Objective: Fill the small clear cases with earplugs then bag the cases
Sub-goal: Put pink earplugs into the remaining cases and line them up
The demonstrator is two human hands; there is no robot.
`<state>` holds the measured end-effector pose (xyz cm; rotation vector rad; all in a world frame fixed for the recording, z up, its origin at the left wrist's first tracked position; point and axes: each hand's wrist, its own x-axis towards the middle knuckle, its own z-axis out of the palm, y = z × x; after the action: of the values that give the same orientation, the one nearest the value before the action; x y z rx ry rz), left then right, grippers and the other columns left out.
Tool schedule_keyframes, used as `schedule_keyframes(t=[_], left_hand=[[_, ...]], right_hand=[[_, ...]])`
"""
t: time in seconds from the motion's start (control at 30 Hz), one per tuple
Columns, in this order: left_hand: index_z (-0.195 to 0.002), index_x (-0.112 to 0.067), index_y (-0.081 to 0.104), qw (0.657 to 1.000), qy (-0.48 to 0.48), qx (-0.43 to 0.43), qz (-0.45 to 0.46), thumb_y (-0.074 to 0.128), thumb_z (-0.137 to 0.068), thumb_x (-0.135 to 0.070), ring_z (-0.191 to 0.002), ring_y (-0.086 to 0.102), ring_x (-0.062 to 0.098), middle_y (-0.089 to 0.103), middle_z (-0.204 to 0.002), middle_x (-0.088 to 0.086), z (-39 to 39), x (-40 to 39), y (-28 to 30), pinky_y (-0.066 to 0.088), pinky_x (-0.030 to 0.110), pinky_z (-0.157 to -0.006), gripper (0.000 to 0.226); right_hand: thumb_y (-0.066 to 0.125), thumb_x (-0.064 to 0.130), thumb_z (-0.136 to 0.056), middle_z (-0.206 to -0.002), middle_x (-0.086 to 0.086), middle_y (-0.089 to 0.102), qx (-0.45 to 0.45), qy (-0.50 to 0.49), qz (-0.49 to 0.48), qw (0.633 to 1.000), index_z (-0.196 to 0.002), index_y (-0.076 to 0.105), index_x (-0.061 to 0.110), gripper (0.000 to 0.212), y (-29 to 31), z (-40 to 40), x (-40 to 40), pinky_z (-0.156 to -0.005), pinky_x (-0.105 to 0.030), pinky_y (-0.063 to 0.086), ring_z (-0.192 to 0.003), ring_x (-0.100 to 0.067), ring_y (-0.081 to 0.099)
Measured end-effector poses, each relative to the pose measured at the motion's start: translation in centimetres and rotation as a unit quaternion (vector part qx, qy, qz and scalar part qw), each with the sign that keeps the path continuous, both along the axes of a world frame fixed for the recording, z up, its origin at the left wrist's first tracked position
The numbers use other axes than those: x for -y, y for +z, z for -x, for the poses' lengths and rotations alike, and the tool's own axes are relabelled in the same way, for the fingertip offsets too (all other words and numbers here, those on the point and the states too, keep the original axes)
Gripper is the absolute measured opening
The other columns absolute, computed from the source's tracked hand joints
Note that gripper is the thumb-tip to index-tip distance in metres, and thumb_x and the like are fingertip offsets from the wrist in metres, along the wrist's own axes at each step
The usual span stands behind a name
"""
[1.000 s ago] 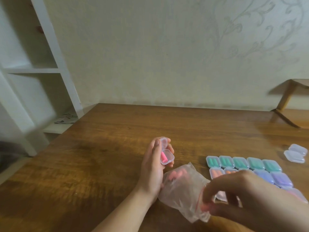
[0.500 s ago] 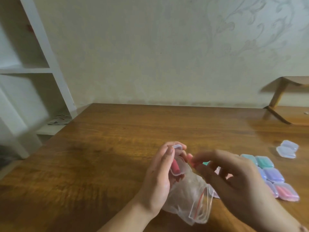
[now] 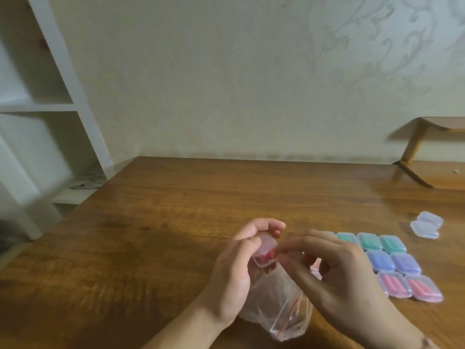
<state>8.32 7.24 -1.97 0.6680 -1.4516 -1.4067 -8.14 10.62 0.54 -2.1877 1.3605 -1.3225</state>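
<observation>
Now my right hand (image 3: 334,270) has closed in from a second ago, fingertips pinched at the open case (image 3: 264,251) of red earplugs that my left hand (image 3: 239,268) grips above the bag (image 3: 281,308).

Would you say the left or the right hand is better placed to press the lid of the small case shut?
Probably the right hand: its fingertips are already at the open case, while the left hand grips that case and seems occupied steadying it.
</observation>
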Motion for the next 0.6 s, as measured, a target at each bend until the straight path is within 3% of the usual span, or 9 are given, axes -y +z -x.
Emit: schedule_keyframes(t=[0.07,0.1,0.2,0.3,0.4,0.5,0.6], left_hand=[[-0.115,-0.03,0.064,1.0,0.011,0.004,0.003,0.042,-0.09,-0.022,-0.086,0.058,0.025,0.061,-0.11,0.003,-0.1,0.1,0.1,0.048,0.036,-0.075,0.034],[-0.118,-0.034,0.061,1.0,0.013,0.009,0.011,0.045,-0.09,-0.021,-0.086,0.055,0.027,0.059,-0.112,0.002,-0.2,0.1,0.1,0.048,0.04,-0.077,0.035],[-0.136,-0.037,0.045,0.989,0.021,0.083,0.124,0.052,-0.098,-0.017,-0.088,0.057,0.022,0.058,-0.111,-0.002,-0.4,-0.2,-0.1,0.052,0.049,-0.081,0.044],[-0.144,-0.028,0.041,0.933,0.055,0.2,0.293,0.056,-0.095,-0.002,-0.107,0.059,0.014,0.046,-0.136,-0.011,-0.1,-0.5,-0.4,0.055,0.027,-0.083,0.057],[-0.139,-0.015,0.048,0.88,0.109,0.236,0.396,0.062,-0.091,0.001,-0.12,0.055,0.006,0.05,-0.136,-0.008,0.2,-0.5,-0.1,0.049,0.017,-0.095,0.052],[-0.129,-0.014,0.057,0.845,0.216,0.241,0.426,0.075,-0.082,-0.013,-0.112,0.062,0.005,0.06,-0.125,-0.006,0.9,-0.6,1.1,0.053,0.021,-0.091,0.05],[-0.107,-0.005,0.068,0.818,0.276,0.232,0.449,0.084,-0.074,-0.014,-0.101,0.064,0.011,0.064,-0.11,0.0,3.2,-1.0,3.1,0.055,0.025,-0.085,0.038]], right_hand=[[0.065,0.038,-0.081,-0.072,0.014,0.068,0.067,-0.014,-0.018,0.998,-0.082,0.071,0.034,0.007,0.0,0.2,0.0,-0.048,-0.011,0.038,-0.053,-0.01,0.06],[0.066,0.039,-0.081,-0.069,0.014,0.068,0.084,-0.022,-0.031,0.996,-0.083,0.07,0.035,0.007,-0.1,0.3,0.1,-0.048,-0.012,0.039,-0.053,-0.01,0.061],[0.058,0.065,-0.08,-0.084,0.02,0.066,0.01,-0.043,-0.045,0.998,-0.086,0.069,0.04,0.028,-0.3,0.8,0.4,-0.056,-0.019,0.048,-0.069,-0.008,0.063],[0.052,0.072,-0.079,-0.094,0.021,0.062,-0.043,-0.037,-0.053,0.997,-0.088,0.071,0.039,0.038,-0.7,0.9,0.5,-0.061,-0.027,0.051,-0.077,-0.008,0.06],[0.055,0.064,-0.08,-0.09,0.024,0.062,-0.046,-0.031,-0.035,0.998,-0.091,0.071,0.038,0.033,-0.9,1.0,0.7,-0.066,-0.024,0.049,-0.081,-0.004,0.058],[0.063,0.048,-0.088,-0.086,0.019,0.065,0.052,-0.04,-0.014,0.998,-0.09,0.072,0.031,0.02,-0.4,1.1,0.6,-0.065,-0.015,0.045,-0.082,-0.007,0.061],[0.064,0.038,-0.088,-0.083,0.01,0.073,0.226,-0.022,-0.042,0.973,-0.095,0.069,0.026,0.015,1.1,2.0,0.5,-0.066,-0.023,0.053,-0.079,-0.01,0.069]])
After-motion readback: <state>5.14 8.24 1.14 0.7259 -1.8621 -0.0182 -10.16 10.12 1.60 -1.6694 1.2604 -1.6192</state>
